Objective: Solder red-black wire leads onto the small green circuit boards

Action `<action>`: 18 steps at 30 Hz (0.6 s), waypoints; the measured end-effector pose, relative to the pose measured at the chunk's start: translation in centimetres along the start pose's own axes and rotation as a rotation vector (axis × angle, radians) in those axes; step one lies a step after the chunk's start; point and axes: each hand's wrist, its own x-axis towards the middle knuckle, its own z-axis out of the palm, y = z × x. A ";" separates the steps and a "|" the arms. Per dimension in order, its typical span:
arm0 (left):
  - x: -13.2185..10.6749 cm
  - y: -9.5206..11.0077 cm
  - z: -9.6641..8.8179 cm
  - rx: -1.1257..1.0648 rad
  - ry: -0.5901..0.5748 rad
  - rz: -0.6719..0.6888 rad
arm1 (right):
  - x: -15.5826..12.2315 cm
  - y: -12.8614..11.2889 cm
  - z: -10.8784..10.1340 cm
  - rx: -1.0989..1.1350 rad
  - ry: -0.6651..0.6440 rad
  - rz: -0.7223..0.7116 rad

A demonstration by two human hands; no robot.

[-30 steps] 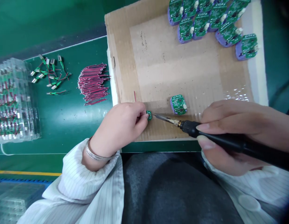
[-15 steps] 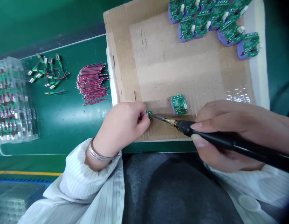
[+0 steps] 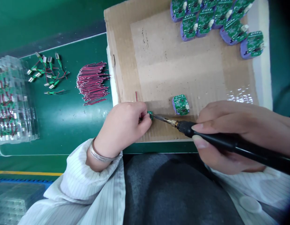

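My left hand (image 3: 128,123) is closed in a pinch at the edge of a small green circuit board (image 3: 150,114), most of which the fingers cover. A thin red wire (image 3: 136,96) shows just beyond the knuckles; whether the hand grips it too is hidden. In my right hand (image 3: 229,134) lies a black soldering iron (image 3: 215,139), held like a pen. The iron points left, and its tip meets or nearly meets the board beside my left fingertips. A round green circuit board on a purple base (image 3: 180,104) rests on the cardboard beyond the iron.
Under both hands is a cardboard sheet (image 3: 159,72). Several purple-based green boards (image 3: 204,22) stand at its far right. On the green table to the left lie a bundle of red and black wires (image 3: 92,82), small metal parts with wires (image 3: 50,70) and stacked clear trays (image 3: 16,103).
Both hands and the soldering iron hold almost the same position. The view has shifted very slightly; nothing has been picked up or let go.
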 end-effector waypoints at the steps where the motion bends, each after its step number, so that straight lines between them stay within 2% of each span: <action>1: 0.0 0.0 0.0 -0.003 -0.003 -0.002 | 0.1 0.0 -0.1 -0.006 0.011 -0.030; 4: 0.0 0.0 0.0 -0.004 -0.011 -0.009 | -0.1 0.2 -0.3 -0.008 -0.015 -0.067; 7: 0.1 0.0 0.0 0.002 -0.011 -0.013 | -0.7 0.5 -0.4 -0.015 -0.041 0.029; 10: 0.1 0.1 0.0 0.002 -0.014 -0.012 | -1.2 0.5 -0.4 -0.028 -0.013 0.091; 15: 0.0 0.1 -0.1 0.009 -0.020 -0.019 | -1.3 0.4 -0.7 -0.014 0.013 0.055; 18: 0.0 0.2 -0.2 0.003 -0.024 -0.027 | -1.5 0.4 -0.9 -0.019 -0.001 0.080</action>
